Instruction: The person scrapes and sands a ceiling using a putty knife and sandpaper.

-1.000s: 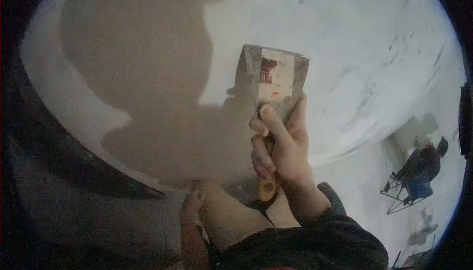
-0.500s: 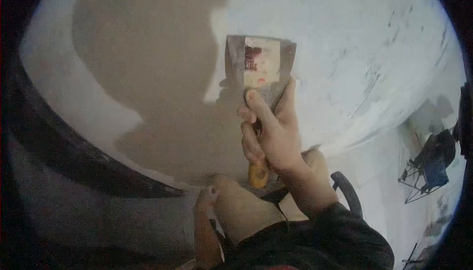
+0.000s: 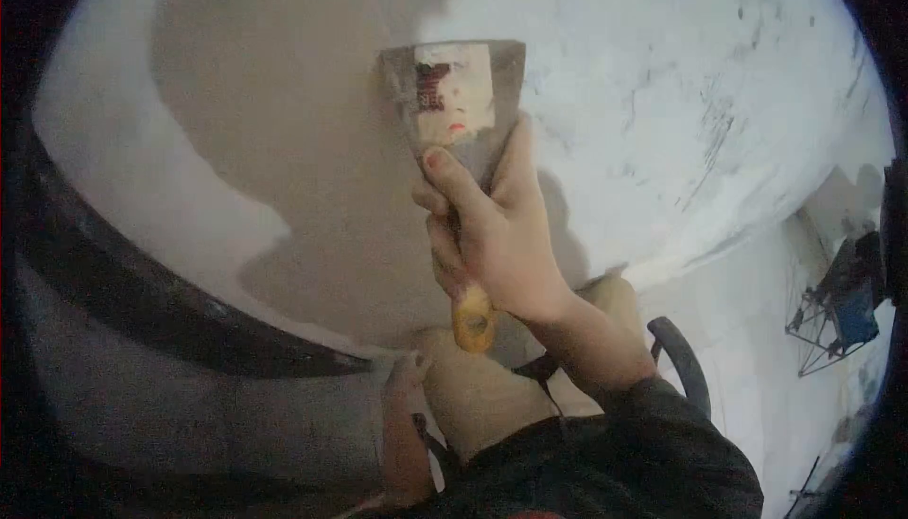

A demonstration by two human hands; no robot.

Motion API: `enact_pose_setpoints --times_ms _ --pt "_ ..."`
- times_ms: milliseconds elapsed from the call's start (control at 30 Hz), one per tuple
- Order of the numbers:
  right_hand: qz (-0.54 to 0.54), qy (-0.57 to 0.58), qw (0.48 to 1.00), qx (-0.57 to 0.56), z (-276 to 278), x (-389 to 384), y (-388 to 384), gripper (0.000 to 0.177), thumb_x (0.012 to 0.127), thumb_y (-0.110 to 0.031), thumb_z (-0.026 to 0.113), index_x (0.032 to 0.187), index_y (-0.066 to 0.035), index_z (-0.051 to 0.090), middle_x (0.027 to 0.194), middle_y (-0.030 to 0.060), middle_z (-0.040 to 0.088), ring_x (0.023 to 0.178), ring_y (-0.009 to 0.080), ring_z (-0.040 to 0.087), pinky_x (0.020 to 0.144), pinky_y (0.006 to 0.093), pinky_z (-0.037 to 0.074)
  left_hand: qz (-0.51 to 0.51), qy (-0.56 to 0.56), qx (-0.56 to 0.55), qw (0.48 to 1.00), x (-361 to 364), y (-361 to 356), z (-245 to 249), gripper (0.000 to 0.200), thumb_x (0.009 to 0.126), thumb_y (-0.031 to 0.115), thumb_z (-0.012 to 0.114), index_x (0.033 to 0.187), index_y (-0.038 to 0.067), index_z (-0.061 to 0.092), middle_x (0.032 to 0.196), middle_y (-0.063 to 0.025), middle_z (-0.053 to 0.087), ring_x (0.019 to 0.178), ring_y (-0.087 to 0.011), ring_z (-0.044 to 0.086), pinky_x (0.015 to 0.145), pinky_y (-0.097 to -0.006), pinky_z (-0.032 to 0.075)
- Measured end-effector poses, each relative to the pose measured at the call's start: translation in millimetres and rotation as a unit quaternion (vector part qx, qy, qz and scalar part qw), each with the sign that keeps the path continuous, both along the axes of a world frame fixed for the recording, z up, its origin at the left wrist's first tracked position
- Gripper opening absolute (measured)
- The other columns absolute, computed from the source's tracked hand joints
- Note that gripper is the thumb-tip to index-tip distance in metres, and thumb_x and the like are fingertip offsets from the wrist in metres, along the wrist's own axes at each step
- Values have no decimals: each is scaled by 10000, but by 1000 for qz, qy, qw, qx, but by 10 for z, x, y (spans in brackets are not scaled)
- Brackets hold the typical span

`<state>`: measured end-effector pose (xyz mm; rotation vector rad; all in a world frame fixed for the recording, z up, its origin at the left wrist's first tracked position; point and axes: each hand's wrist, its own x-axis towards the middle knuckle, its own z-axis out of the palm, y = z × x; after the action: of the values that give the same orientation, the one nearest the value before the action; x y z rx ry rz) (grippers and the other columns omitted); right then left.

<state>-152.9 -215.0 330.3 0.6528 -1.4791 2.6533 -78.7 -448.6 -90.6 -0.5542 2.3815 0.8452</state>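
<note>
A wide putty knife with a grey blade, a torn cream and red label and a yellow handle end is flat against the pale wall surface. My right hand is wrapped round it, thumb on the lower blade. Its top edge lies near the border between a darker beige area and the whitish wall. My left hand is low, beside my left knee, partly blurred; what its fingers do does not show clearly.
A dark curved band runs along the wall's lower left. At the right stands a dark object with a blue part and a thin wire frame. A black curved strap or bar is beside my right knee.
My right hand has moved left and slightly up with the putty knife. The view has shifted a little, and a shadow now shows to the right of my right hand.
</note>
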Motion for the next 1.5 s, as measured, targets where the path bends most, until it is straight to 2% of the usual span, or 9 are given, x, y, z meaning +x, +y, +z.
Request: enact_pose_setpoints --times_ms 133,467,700,933,1167,1267,1333,1433,1500 --pt "-36 23 999 -3 -113 -70 5 264 935 -128 487 1082 -113 269 708 48 478 364 84 412 262 226 336 2 -36 20 999 -35 93 275 613 866 510 522 1273 56 460 1213 -164 533 1059 -327 545 903 -446 437" --pt "31 -43 998 -29 -16 -127 162 265 926 -126 482 1064 -107 256 679 69 478 303 102 395 236 246 335 -61 28 -19 998 -202 -189 -498 584 879 485 510 1249 33 487 1155 -153 575 1080 -332 533 932 -437 418" --pt "-3 -22 1000 -19 -118 -84 87 279 921 -145 500 1089 -106 280 683 53 483 310 100 394 249 249 334 -103 -7 -8 995 -78 61 28 637 880 506 495 1314 45 430 1247 -158 522 1109 -340 518 940 -460 409" --pt "21 -28 999 -23 -74 -109 125 273 919 -164 513 1081 -119 299 696 61 482 321 107 407 252 252 342 25 -6 28 999 -54 279 348 635 877 517 495 1276 24 457 1220 -195 522 1044 -330 539 913 -448 423" --pt "-11 18 999 -41 22 -223 17 286 914 -138 516 1091 -131 291 717 51 481 406 96 440 278 245 345 -35 10 -5 999 -184 86 -92 589 880 470 514 1229 -4 486 1211 -217 537 1101 -319 538 917 -420 426" --pt "-90 94 989 -67 -99 -404 -226 284 919 -127 502 1103 -117 285 694 57 489 354 99 432 252 249 337 -43 25 -49 998 -122 91 -5 541 912 417 482 1257 1 480 1231 -196 540 1103 -326 543 905 -424 433" --pt "-42 36 997 -49 -140 -313 -67 281 921 -129 500 1104 -111 287 676 57 486 332 102 416 246 249 333 -15 -13 4 1000 -167 341 792 519 911 415 480 1217 -3 518 1187 -195 569 1089 -331 549 898 -425 434" --pt "-15 12 1000 -17 -65 -262 99 275 923 -138 500 1097 -106 289 660 60 484 308 105 392 244 248 331 -66 100 -76 990 -180 75 -192 504 910 422 477 1166 -5 554 1107 -186 610 1021 -352 579 867 -415 454" --pt "15 -6 1000 -23 57 -200 148 249 925 -153 497 1062 -110 294 667 65 487 302 98 374 242 245 325 -72 65 -45 994 -225 202 147 616 876 497 502 1231 -6 502 1148 -197 582 1056 -328 560 897 -432 433"
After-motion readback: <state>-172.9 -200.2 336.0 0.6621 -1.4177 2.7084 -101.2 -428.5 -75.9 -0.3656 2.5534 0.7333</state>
